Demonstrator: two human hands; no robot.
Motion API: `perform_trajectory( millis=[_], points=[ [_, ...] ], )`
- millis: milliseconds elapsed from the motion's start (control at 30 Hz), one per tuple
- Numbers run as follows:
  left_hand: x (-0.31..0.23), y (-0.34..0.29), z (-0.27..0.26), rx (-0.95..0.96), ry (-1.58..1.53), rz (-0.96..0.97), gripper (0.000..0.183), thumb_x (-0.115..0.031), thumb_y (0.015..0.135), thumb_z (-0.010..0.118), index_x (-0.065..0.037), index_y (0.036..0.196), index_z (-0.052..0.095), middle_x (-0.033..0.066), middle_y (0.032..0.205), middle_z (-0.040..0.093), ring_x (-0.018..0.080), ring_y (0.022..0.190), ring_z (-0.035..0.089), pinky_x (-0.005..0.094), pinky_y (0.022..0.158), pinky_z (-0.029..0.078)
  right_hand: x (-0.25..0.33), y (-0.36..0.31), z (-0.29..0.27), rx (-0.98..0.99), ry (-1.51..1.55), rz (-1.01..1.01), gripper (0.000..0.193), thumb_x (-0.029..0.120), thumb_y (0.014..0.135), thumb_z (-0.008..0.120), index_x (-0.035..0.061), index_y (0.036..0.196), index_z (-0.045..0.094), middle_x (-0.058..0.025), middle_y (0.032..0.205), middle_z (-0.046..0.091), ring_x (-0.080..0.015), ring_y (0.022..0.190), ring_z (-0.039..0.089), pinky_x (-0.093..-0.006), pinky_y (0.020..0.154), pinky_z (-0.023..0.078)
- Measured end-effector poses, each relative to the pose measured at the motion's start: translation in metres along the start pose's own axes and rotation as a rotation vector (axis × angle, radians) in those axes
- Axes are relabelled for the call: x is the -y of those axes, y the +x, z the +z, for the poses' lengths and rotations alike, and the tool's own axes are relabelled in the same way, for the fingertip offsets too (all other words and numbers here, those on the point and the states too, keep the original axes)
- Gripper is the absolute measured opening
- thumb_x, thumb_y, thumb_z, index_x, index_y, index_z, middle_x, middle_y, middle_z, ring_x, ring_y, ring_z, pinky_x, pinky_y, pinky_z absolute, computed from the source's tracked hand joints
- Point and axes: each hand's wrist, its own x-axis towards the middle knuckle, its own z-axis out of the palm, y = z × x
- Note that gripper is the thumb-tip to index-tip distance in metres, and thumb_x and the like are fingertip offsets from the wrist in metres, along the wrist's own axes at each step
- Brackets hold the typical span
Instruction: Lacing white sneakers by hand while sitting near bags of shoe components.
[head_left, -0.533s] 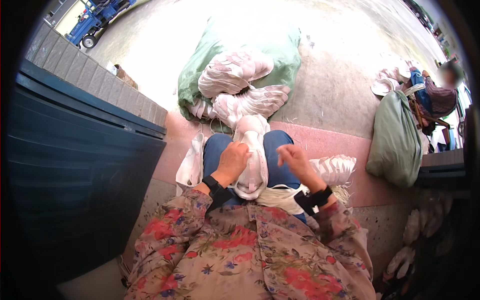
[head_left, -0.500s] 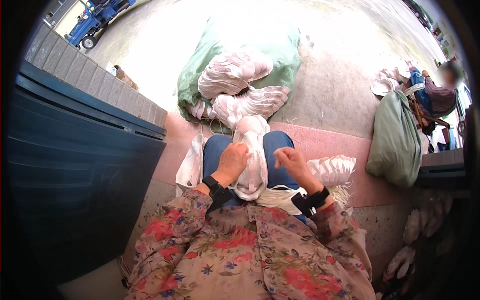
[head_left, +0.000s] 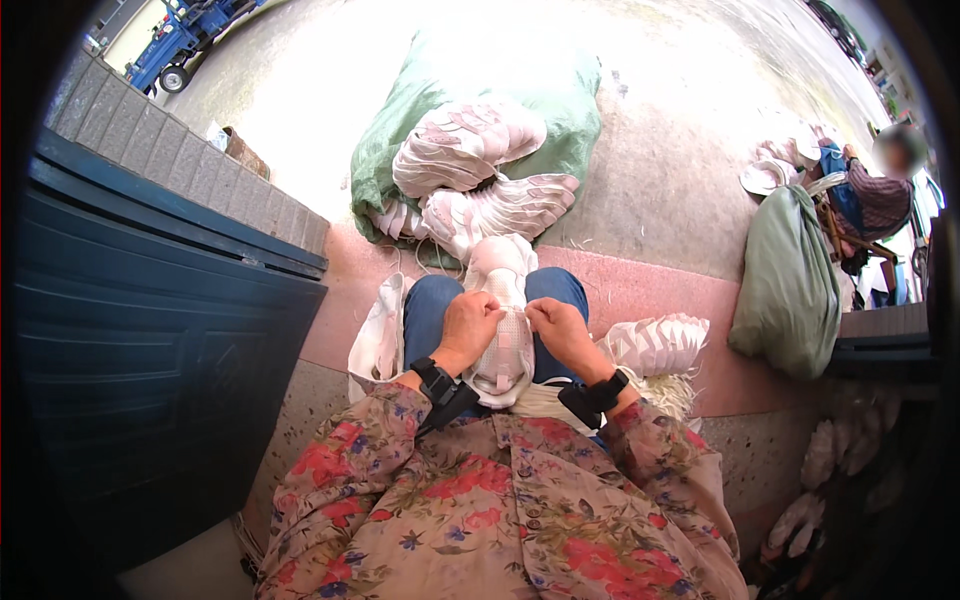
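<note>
A white and pale pink shoe upper [head_left: 503, 350] lies lengthwise across my lap between my knees, its toe end pointing away from me. My left hand [head_left: 470, 330] is closed in a pinch at the upper's left edge, near its middle. Opposite, my right hand [head_left: 560, 330] is also closed, fingertips pinched together by the upper's right edge. Whatever is between the right fingertips is too small to make out. A bundle of white laces [head_left: 552, 402] rests over my right thigh, partly under my right wrist.
Ahead stands a large green sack [head_left: 385, 150] with stacked shoe uppers [head_left: 500, 205] against it. More uppers lie beside my left leg [head_left: 378, 330] and right leg [head_left: 655, 345]. A blue door [head_left: 160, 370] borders the left. At right are a full green sack [head_left: 790, 280] and a seated person [head_left: 880, 200].
My right hand has moved left and inward, from above my right knee to the upper's edge, its fingers now pinched. My left hand stays almost in place on the upper.
</note>
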Motion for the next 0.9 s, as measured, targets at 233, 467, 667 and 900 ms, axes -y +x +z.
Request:
perform_trajectory(
  millis=[233, 467, 667, 900],
  points=[
    [0.003, 0.005, 0.002, -0.008, -0.12, -0.083, 0.015, -0.015, 0.073, 0.071, -0.001, 0.076, 0.067, 0.0143, 0.073, 0.066, 0.0275, 0.067, 0.065, 0.0348, 0.062, 0.05, -0.002, 0.006, 0.019, -0.169, -0.237, -0.222, 0.018, 0.018, 0.089, 0.051, 0.0011, 0.088, 0.057, -0.0186, 0.085, 0.059, -0.0378, 0.078, 0.059, -0.0447, 0.068, 0.047],
    [0.004, 0.008, -0.003, 0.054, -0.142, -0.109, 0.018, -0.015, 0.074, 0.072, 0.001, 0.081, 0.068, 0.0114, 0.07, 0.066, 0.0175, 0.063, 0.063, 0.0284, 0.06, 0.049, -0.003, 0.009, 0.021, -0.174, -0.281, -0.266, 0.017, 0.016, 0.088, 0.05, -0.0008, 0.085, 0.052, -0.0192, 0.084, 0.056, -0.0384, 0.076, 0.057, -0.0463, 0.066, 0.046],
    [0.003, 0.008, -0.004, 0.074, -0.127, -0.1, 0.018, -0.015, 0.075, 0.072, 0.001, 0.083, 0.068, 0.0093, 0.071, 0.067, 0.0136, 0.062, 0.062, 0.0264, 0.059, 0.049, -0.004, 0.016, 0.017, -0.112, -0.357, -0.301, 0.015, 0.014, 0.086, 0.05, -0.0012, 0.084, 0.052, -0.0203, 0.082, 0.055, -0.0399, 0.077, 0.057, -0.0477, 0.068, 0.046],
    [0.004, 0.005, -0.004, 0.068, -0.166, -0.116, 0.019, -0.015, 0.075, 0.072, 0.001, 0.083, 0.068, 0.0088, 0.071, 0.066, 0.013, 0.062, 0.061, 0.0257, 0.059, 0.049, -0.009, 0.026, 0.007, 0.063, -0.139, -0.281, 0.015, 0.013, 0.087, 0.05, -0.0007, 0.087, 0.055, -0.0225, 0.084, 0.056, -0.0427, 0.079, 0.056, -0.0492, 0.072, 0.045]
  ],
)
